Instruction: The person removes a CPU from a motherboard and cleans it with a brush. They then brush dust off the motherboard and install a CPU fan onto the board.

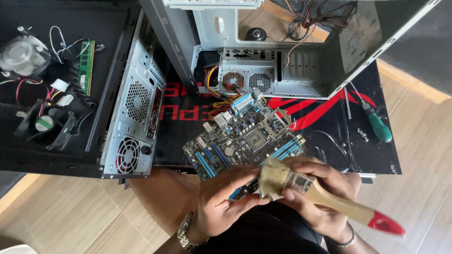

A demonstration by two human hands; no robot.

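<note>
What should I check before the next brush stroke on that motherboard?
1. Brush held firmly: ok, right hand wraps the ferrule and wooden handle.
2. Bristles near the board: ok, they hover over the near edge of the motherboard.
3. Board supported: ok, left hand holds its near edge; the far part rests on the black mat.
4. CPU socket empty: cannot tell, too small to judge.
5. Cables detached from the board: cannot tell; coloured wires lie by its far corner.
6. Screwdriver out of the way: ok, it lies on the mat to the right.
</note>
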